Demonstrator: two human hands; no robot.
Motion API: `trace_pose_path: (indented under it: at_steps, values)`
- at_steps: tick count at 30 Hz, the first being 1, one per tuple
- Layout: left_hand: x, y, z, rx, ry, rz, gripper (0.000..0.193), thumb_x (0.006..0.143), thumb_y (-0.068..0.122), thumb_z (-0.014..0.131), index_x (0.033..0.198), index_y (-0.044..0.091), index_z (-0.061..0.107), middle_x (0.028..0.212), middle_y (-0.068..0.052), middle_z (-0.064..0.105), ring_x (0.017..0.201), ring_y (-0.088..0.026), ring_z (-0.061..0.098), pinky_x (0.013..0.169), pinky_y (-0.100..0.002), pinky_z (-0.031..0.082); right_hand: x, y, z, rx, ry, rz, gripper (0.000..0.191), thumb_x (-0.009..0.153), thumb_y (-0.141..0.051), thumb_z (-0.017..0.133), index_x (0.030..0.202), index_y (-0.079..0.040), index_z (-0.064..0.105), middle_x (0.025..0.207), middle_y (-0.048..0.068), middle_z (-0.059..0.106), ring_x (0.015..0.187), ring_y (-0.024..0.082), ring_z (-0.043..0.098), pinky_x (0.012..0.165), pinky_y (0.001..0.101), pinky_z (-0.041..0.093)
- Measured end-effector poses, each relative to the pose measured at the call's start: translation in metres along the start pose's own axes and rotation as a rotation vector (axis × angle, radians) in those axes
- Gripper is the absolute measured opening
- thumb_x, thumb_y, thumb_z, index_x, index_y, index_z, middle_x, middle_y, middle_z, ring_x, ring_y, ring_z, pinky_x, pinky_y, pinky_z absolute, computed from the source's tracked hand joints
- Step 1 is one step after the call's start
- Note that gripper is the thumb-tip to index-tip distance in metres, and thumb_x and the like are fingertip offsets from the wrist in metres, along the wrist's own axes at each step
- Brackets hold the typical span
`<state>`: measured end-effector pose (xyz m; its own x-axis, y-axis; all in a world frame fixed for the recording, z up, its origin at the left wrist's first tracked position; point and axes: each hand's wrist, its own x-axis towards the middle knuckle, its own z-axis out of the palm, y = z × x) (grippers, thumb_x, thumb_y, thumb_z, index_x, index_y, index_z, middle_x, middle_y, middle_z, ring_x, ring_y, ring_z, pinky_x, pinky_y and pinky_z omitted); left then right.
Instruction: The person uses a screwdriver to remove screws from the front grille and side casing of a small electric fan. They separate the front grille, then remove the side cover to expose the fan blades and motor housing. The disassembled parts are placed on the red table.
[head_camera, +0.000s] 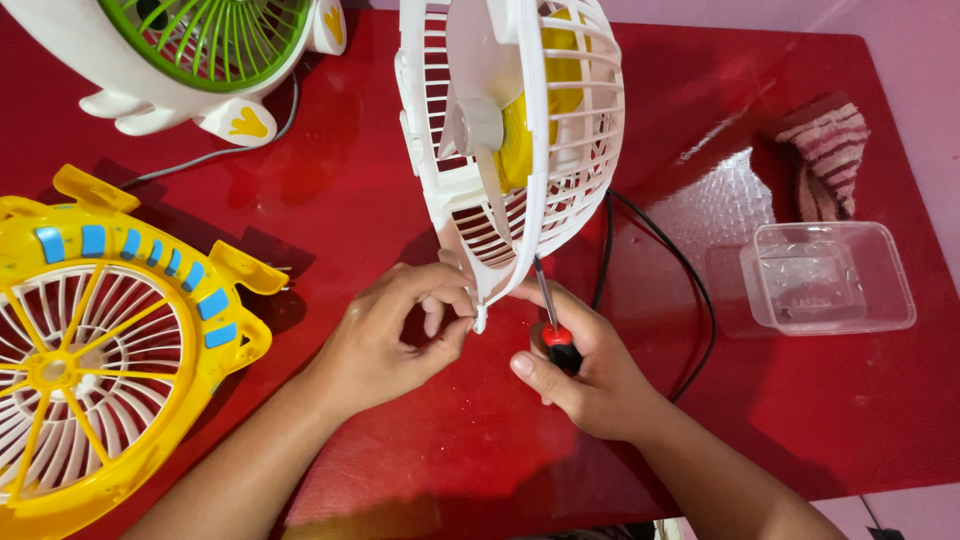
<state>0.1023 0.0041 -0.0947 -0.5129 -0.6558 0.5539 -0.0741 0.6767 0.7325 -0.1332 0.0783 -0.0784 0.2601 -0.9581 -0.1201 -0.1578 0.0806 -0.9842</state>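
Observation:
A small white fan (515, 130) with a yellow motor body stands upright on its edge in the middle of the red table (400, 470). My left hand (395, 335) pinches the bottom tab of the fan's white grille between thumb and fingers. My right hand (590, 375) grips a screwdriver (553, 325) with a red and black handle. Its thin shaft points up at the lower rim of the grille, right beside my left fingertips.
A yellow fan grille with blue tabs (95, 340) lies at the left. A white and green fan (190, 55) sits at the back left. A clear plastic box (830, 278) and a striped cloth (825, 155) are at the right. A black cable (690, 290) loops behind the fan.

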Motion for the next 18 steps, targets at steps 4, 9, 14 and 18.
trace_pose_path:
  at_steps: [4,9,14,18]
  values:
    - [-0.0008,-0.0001,0.0039,0.006,0.023,0.024,0.04,0.084,-0.004,0.078,0.114,0.008,0.053,0.099,-0.001,0.07,0.07,-0.012,0.064,0.084,-0.032,0.053,-0.0003,0.0024,-0.0013,-0.028,-0.002,-0.044,0.069,0.091,-0.015,0.07,0.153,-0.002,0.043,0.067,-0.004,0.047,0.059,0.004,0.044,0.056,0.0229,0.039]
    - [-0.0014,0.0005,0.0042,0.098,0.007,0.079,0.042,0.082,-0.003,0.081,0.112,0.009,0.053,0.098,-0.004,0.071,0.07,-0.016,0.064,0.082,-0.035,0.054,-0.0009,0.0035,-0.0021,-0.061,-0.002,-0.08,0.071,0.089,-0.018,0.073,0.152,-0.002,0.043,0.071,-0.005,0.046,0.063,0.004,0.042,0.06,0.023,0.038]
    - [-0.0015,0.0017,0.0026,0.195,-0.005,0.243,0.041,0.088,-0.002,0.078,0.115,0.007,0.048,0.103,-0.005,0.069,0.088,-0.025,0.069,0.084,-0.039,0.053,-0.0011,0.0013,-0.0027,-0.068,-0.012,-0.082,0.073,0.089,-0.017,0.073,0.154,-0.003,0.042,0.07,-0.005,0.044,0.062,0.005,0.041,0.06,0.023,0.037]
    - [-0.0008,0.0024,-0.0019,0.293,-0.061,0.323,0.038,0.089,0.001,0.077,0.117,0.005,0.05,0.107,-0.01,0.068,0.091,-0.029,0.068,0.084,-0.043,0.052,-0.0018,-0.0003,-0.0026,-0.058,-0.012,-0.061,0.072,0.088,-0.014,0.072,0.154,-0.004,0.043,0.071,-0.005,0.045,0.063,0.005,0.041,0.061,0.0235,0.038]
